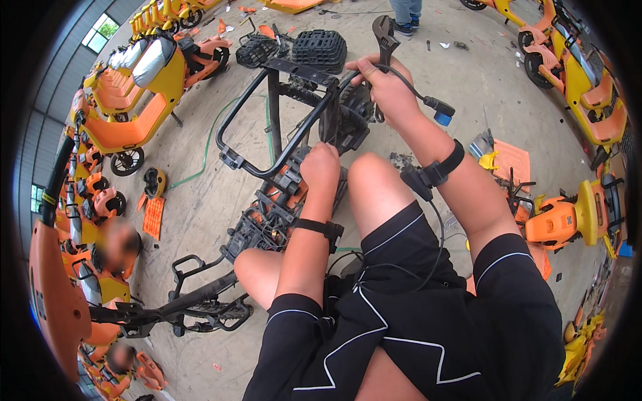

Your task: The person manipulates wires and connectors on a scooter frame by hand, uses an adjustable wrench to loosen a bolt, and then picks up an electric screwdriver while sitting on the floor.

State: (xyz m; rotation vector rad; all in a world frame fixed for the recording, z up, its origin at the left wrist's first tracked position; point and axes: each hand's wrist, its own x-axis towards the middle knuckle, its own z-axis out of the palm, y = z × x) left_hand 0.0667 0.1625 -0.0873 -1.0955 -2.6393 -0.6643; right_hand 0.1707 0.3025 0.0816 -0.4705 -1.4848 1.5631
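Observation:
A stripped scooter frame of black tube stands in front of me, its wiring and parts bared. My right hand is closed round an adjustable wrench, jaw end up, beside the upper right of the frame. A black cable passes by the same hand and ends in a plug with a blue tip; its other end runs toward the frame. My left hand is closed low inside the frame, over the black parts near the wheel. Whatever its fingers grip is hidden.
Black plastic baskets lie beyond the frame. An orange front panel with handlebar rises at the left. Yellow and orange scooters line both sides. A green hose crosses the floor, and orange panels lie right. A person's legs show far off.

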